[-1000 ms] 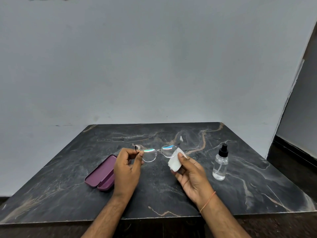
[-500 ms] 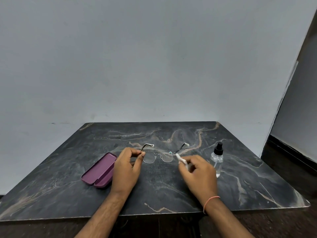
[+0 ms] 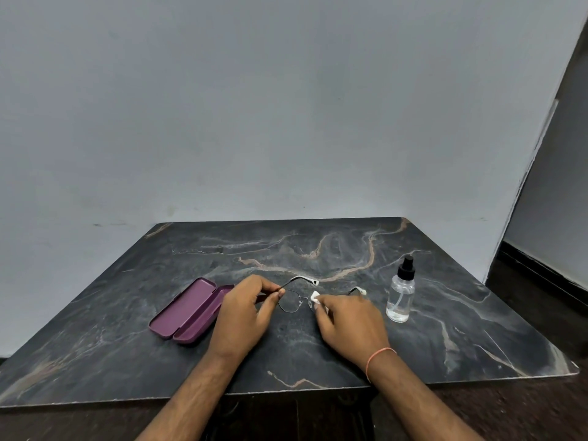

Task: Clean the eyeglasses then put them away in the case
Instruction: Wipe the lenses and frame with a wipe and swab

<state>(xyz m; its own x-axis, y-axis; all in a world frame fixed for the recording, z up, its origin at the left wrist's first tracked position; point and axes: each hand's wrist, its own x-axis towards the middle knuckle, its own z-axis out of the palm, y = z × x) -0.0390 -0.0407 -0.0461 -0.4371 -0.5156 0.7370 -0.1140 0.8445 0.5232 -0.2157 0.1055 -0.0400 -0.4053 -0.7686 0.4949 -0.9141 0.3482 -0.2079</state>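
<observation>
Wall (image 3: 286, 106): plain grey, behind the table, filling the upper part of the view.

Table (image 3: 318, 354): dark marble-patterned top with pale and tan veins; it carries every item below.

Eyeglass case (image 3: 191, 311): purple, hard-shelled, lying open on the table just left of the left hand, both halves facing up.

Left hand (image 3: 243, 316): fingers curled, thumb and forefinger pinching the eyeglasses at the left rim near the hinge.

Right hand (image 3: 350, 323): fingers curled over a white cloth, holding it against the right lens area of the eyeglasses; back of the hand faces the camera, so the lens under it is hidden. An orange wrist band (image 3: 378, 356) circles the wrist.

Spray bottle (image 3: 400, 294): clear, black pump top, standing upright on the table near the right hand, apart from it.

Eyeglasses (image 3: 291, 300): thin dark wire frame, held between both hands low over the table centre; temples unfolded, pale tips pointing away from the person.

White cloth (image 3: 315, 297): small, folded, only a corner showing beyond the right fingers.
</observation>
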